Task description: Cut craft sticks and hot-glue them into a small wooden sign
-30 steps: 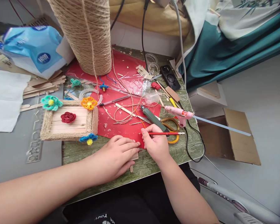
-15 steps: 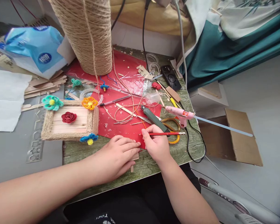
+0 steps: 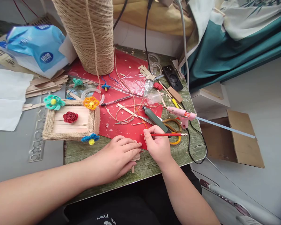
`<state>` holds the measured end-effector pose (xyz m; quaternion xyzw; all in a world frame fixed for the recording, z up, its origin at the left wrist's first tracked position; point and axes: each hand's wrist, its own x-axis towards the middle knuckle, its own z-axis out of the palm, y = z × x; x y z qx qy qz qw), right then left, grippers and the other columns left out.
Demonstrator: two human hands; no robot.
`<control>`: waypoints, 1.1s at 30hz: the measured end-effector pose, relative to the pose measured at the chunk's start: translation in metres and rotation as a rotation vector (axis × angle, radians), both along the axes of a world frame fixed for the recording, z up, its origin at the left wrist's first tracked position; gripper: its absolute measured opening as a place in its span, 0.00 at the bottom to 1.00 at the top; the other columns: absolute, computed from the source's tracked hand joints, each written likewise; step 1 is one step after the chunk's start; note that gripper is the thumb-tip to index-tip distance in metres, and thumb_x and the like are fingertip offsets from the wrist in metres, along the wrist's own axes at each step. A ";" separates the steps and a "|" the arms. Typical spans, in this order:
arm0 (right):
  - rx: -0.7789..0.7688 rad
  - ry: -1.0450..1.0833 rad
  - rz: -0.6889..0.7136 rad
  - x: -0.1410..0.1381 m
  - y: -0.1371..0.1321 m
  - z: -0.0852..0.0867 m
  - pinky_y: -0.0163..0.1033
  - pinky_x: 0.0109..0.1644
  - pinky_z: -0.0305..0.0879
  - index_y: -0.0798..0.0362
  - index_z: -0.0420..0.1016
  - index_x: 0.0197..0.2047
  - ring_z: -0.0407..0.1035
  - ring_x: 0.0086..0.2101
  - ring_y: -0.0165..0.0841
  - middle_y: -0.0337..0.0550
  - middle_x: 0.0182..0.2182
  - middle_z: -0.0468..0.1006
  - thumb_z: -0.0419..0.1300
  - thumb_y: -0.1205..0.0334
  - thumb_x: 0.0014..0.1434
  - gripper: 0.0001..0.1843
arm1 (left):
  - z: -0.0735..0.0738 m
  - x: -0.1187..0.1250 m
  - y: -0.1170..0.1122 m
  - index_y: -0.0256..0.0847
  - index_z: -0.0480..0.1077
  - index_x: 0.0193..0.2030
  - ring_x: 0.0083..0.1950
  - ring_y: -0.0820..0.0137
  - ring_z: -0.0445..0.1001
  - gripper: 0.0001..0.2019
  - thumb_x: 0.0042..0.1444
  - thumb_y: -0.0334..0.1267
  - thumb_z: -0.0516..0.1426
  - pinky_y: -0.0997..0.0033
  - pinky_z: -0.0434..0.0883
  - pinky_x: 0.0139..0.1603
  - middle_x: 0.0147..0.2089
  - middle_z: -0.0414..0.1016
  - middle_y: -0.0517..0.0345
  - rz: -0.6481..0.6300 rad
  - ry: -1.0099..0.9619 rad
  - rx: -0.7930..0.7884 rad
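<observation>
My left hand (image 3: 119,158) lies flat with its fingers stretched out, pressing on light wooden craft sticks (image 3: 137,157) near the table's front edge. Most of the sticks are hidden under it. My right hand (image 3: 158,146) is closed around a red pencil (image 3: 172,134), whose eraser end points right. Just beyond the right hand are a dark green utility knife (image 3: 155,119) and scissors with orange handles (image 3: 178,140). A red sheet (image 3: 114,126) lies in front of both hands. Left of them stands a twine-edged stick box (image 3: 66,136) decorated with flowers.
A tall spool of twine (image 3: 95,40) rises at the back. To the right lies a pink glue gun (image 3: 181,113) with a long glue stick, its cord near the table edge. A pen (image 3: 117,100), loose twine and scraps cover the red sheet. A cardboard box (image 3: 245,137) sits beyond.
The view has shifted very slightly, so things on the table appear a little further right. Both hands and the pencil keep nearly the same place.
</observation>
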<state>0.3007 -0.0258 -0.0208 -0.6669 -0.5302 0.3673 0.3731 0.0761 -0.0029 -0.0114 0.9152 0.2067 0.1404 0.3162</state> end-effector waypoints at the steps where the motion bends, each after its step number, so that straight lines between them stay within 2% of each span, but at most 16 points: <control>1: -0.002 -0.001 0.003 0.000 0.000 0.000 0.37 0.31 0.64 0.49 0.69 0.34 0.66 0.26 0.31 0.37 0.26 0.72 0.59 0.48 0.72 0.17 | 0.000 0.000 0.000 0.43 0.72 0.64 0.66 0.57 0.71 0.17 0.71 0.41 0.56 0.50 0.63 0.65 0.70 0.73 0.53 0.001 -0.002 0.001; 6: 0.032 -0.010 -0.003 0.001 0.000 -0.002 0.38 0.35 0.68 0.49 0.70 0.33 0.68 0.28 0.32 0.38 0.27 0.72 0.60 0.50 0.71 0.16 | 0.001 0.001 0.000 0.43 0.71 0.64 0.66 0.56 0.71 0.17 0.72 0.41 0.55 0.50 0.63 0.64 0.70 0.73 0.52 -0.004 -0.001 0.002; 11: -0.016 0.266 -0.092 0.000 -0.004 0.001 0.34 0.23 0.62 0.48 0.72 0.38 0.65 0.19 0.27 0.34 0.24 0.73 0.62 0.46 0.69 0.16 | 0.002 0.001 0.000 0.43 0.72 0.63 0.64 0.56 0.72 0.16 0.73 0.41 0.54 0.51 0.63 0.64 0.69 0.74 0.52 0.005 -0.006 0.012; 13: -0.030 0.299 -0.103 -0.001 -0.005 0.005 0.34 0.23 0.63 0.49 0.73 0.39 0.66 0.19 0.28 0.33 0.23 0.73 0.65 0.46 0.67 0.15 | 0.003 0.001 0.001 0.43 0.72 0.63 0.63 0.56 0.73 0.16 0.73 0.41 0.54 0.52 0.64 0.63 0.69 0.74 0.52 0.007 -0.011 0.016; 19: -0.099 0.224 -0.046 0.002 -0.003 0.007 0.33 0.21 0.60 0.49 0.72 0.34 0.65 0.16 0.27 0.31 0.19 0.71 0.68 0.47 0.66 0.17 | 0.002 0.001 0.001 0.44 0.72 0.63 0.64 0.57 0.72 0.16 0.73 0.41 0.54 0.52 0.64 0.63 0.69 0.74 0.54 0.006 -0.012 0.019; 33: -0.006 0.069 -0.039 0.001 -0.007 -0.004 0.35 0.25 0.62 0.49 0.72 0.36 0.66 0.22 0.29 0.35 0.24 0.71 0.62 0.46 0.70 0.16 | 0.002 0.000 0.001 0.46 0.73 0.63 0.65 0.57 0.72 0.16 0.71 0.40 0.56 0.52 0.64 0.63 0.68 0.75 0.52 0.012 -0.018 -0.006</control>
